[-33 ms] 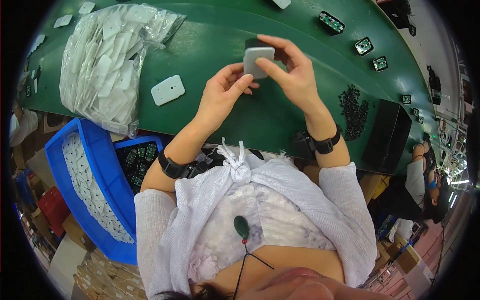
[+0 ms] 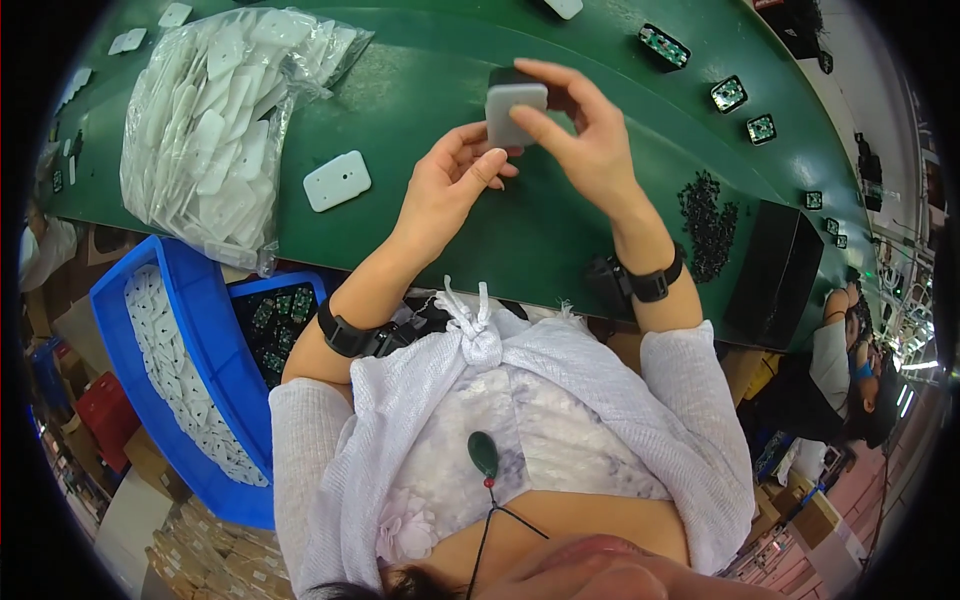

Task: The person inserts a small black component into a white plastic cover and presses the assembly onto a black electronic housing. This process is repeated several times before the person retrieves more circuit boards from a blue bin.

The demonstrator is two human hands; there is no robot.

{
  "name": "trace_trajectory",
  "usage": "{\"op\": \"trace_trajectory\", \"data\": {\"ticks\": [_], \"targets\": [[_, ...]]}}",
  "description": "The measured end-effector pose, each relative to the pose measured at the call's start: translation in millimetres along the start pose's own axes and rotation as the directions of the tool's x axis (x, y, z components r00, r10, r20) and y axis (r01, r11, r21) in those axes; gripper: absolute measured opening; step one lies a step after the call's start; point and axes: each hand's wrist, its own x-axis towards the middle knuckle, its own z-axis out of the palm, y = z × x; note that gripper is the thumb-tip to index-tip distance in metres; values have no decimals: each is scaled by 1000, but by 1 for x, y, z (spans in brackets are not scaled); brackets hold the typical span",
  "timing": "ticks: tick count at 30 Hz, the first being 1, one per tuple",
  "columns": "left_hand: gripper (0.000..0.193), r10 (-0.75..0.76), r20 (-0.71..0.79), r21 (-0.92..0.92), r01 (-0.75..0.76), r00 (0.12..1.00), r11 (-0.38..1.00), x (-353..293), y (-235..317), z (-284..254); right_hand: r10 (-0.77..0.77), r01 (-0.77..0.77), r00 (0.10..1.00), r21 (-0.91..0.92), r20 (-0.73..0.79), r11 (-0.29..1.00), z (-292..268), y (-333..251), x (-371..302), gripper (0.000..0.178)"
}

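Note:
My right hand point(image 2: 585, 130) is closed on a small rounded rectangular device point(image 2: 516, 112) with a white cover and a black housing behind it. The thumb presses on the white face, and the fingers reach round the far side. Just below and left of it is my left hand point(image 2: 455, 185), its fingers loosely curled and its thumb apart from the device. Some left fingertips pass close behind the lower edge; whether they touch it cannot be made out. A single white cover plate point(image 2: 337, 181) with holes lies flat on the green table, left of my left hand.
A clear plastic bag point(image 2: 205, 120) of white plates stands on the green table point(image 2: 420, 60). Small black parts point(image 2: 708, 225) lie in a pile beside a black box point(image 2: 775, 272). Open circuit-board housings point(image 2: 729, 93) sit along the right. A blue bin point(image 2: 195, 340) stands at lower left.
My right hand has lifted the device slightly, away from my body. My left hand has hardly moved.

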Motion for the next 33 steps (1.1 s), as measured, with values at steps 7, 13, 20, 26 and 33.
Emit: {"op": "trace_trajectory", "data": {"ticks": [7,13,20,26,33], "targets": [[29,118,-58,177,-106,991,979,-10,1,-9,-216,208,976,-324,12,923,9,19,117,34],[30,622,128,934,-305,772,187,-37,30,-41,-148,253,962,-546,229,799,21,34,197,27],[55,527,-53,999,52,848,18,-59,32,-79,142,162,901,-622,409,766,7,53,249,42],[58,570,-5,991,80,821,-108,-46,16,-85,-228,326,945,-649,233,688,-10,24,220,43],[25,663,100,990,-7,742,-140,-46,41,-82,-174,104,983,-606,-58,789,-87,-71,68,32]]}}
